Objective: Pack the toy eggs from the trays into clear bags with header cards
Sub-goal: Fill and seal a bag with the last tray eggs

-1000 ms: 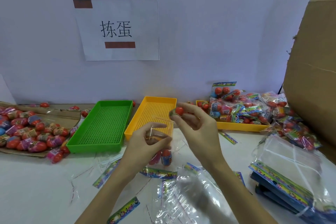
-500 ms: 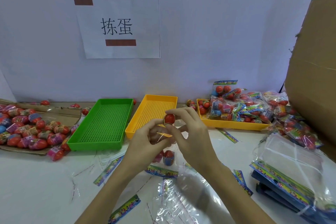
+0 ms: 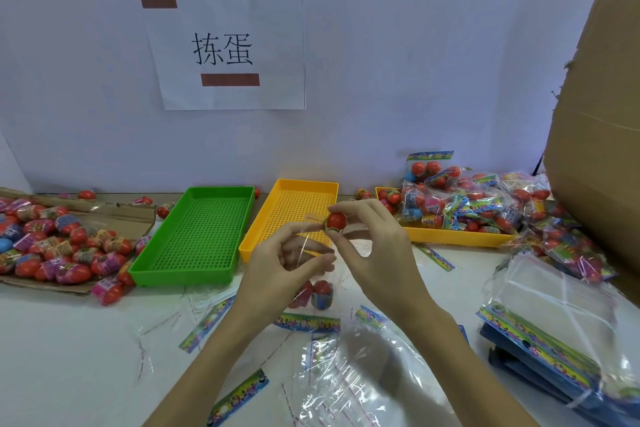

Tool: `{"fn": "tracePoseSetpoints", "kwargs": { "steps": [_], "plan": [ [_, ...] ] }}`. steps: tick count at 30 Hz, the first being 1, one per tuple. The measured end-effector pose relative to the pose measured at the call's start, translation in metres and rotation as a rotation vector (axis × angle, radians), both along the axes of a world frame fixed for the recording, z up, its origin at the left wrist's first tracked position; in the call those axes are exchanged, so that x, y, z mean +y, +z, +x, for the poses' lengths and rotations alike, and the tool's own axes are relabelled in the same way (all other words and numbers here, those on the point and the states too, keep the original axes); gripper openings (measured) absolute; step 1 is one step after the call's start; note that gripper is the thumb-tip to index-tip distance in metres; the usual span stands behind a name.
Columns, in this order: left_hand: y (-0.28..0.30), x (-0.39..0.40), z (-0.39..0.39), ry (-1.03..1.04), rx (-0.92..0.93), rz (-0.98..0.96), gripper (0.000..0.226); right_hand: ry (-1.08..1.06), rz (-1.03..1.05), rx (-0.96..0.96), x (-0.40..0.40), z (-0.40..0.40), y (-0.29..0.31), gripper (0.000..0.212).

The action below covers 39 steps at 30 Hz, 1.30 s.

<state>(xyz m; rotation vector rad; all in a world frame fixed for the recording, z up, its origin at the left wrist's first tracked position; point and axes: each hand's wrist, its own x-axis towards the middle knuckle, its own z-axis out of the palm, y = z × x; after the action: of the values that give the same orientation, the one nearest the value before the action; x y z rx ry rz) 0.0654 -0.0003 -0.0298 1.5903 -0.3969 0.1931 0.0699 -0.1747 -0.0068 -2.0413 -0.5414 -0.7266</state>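
Nearest the camera, loose clear bags [image 3: 349, 388] and strips of printed header card [image 3: 239, 399] lie scattered on the white table [image 3: 69, 357], below both forearms. A bound stack of unused header-card bags [image 3: 554, 347] sits well to the right of the right wrist.

The left hand [image 3: 277, 267] is held above the table with its fingers curled, thumb and fingertips pinching the mouth of a thin clear bag [image 3: 311, 246] that hangs between the two hands. Two toy eggs [image 3: 320, 291] show just under the left thumb, low in that hanging film. The right hand [image 3: 374, 246] pinches a red toy egg [image 3: 336, 220] between thumb and forefinger, right at the bag's opening and touching the left fingertips; its other fingers are loosely bent.

Just beyond the fingers lies an orange perforated tray [image 3: 294, 198], with a green perforated tray [image 3: 201, 236] beside it to the left of the left hand. Farther left, a heap of loose toy eggs [image 3: 59, 246] rests on flattened cardboard [image 3: 131, 218]. Past the right hand, a second orange tray [image 3: 450, 236] holds a pile of filled egg packs [image 3: 467, 198], which spills towards a large cardboard box [image 3: 602, 149]. On the wall behind hangs a paper sign [image 3: 228, 48].
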Motion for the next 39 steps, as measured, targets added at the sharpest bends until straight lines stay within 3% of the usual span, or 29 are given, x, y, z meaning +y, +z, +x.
{"fn": "tracePoseSetpoints", "kwargs": {
  "steps": [8, 13, 18, 25, 39],
  "plan": [
    [-0.002, -0.002, -0.001, -0.008, -0.01, -0.033, 0.043, 0.127, 0.173, 0.125, 0.002, -0.003, 0.002, 0.028],
    [-0.003, -0.002, 0.001, 0.064, -0.031, 0.029, 0.04, 0.183, 0.138, 0.213, 0.0, -0.004, 0.001, 0.029],
    [-0.004, 0.0, 0.002, 0.097, -0.07, 0.077, 0.043, 0.125, 0.089, 0.174, 0.003, -0.004, -0.001, 0.025],
    [-0.005, -0.003, 0.002, 0.061, -0.098, 0.049, 0.046, 0.078, 0.191, 0.179, 0.003, -0.004, -0.001, 0.027],
    [-0.004, -0.002, -0.002, 0.094, -0.173, 0.145, 0.041, 0.257, 0.126, 0.387, -0.008, -0.003, 0.004, 0.024]
  ]
}}
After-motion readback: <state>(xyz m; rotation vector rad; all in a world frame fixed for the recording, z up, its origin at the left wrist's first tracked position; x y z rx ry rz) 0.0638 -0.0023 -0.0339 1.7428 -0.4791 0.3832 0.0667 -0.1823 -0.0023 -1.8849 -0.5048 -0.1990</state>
